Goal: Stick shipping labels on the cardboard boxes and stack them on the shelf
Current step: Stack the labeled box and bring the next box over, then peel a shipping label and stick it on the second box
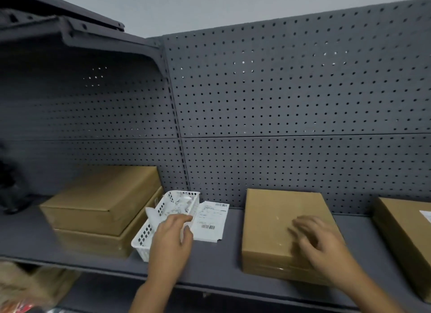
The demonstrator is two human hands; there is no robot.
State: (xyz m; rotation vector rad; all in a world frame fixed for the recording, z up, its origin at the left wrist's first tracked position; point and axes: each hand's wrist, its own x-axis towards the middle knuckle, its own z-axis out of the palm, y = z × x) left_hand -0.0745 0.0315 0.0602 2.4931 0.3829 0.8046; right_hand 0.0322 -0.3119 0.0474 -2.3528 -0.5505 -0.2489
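Labels (212,217): small stack of white printed sheets, flat on shelf (221,261), lower centre of frame. Long axis runs front to back, far end leaning slightly right. Left edge lies against the right wall of basket (144,235); cannot tell whether it tucks under.

Left hand (171,238): much the nearer hand. It sits at the stack's lower left corner, partly over the basket's rim. Thumb and forefinger are apart with a narrow gap, and white shows between them. No pinch visible; it holds nothing that the frame shows. Labels lie just ahead and right of the fingertips.

Right hand (319,240): blurred. Fingers are spread and fairly straight over the near right part of the top of box (268,219). It appears to rest there and grips nothing.

Box: plain top, no label visible on it. It stands right of the stack with a strip of bare shelf between. Long axis front to back, roughly parallel to the labels.

Judgement: step in hand is lifting the top sheet. A short carry rightward would bring it over the box, already aligned, with little turning needed.

Room:
- Left of the basket, two boxes (102,196) stand stacked, close against it; no space that side.
- Labelled box (401,231) stands at the right frame edge, apart from the plain one.
- Pegboard (279,102) closes the back.
- The basket's near corner and the box's near face stand close to the shelf's front edge, so a tug toward the person could slide either off.
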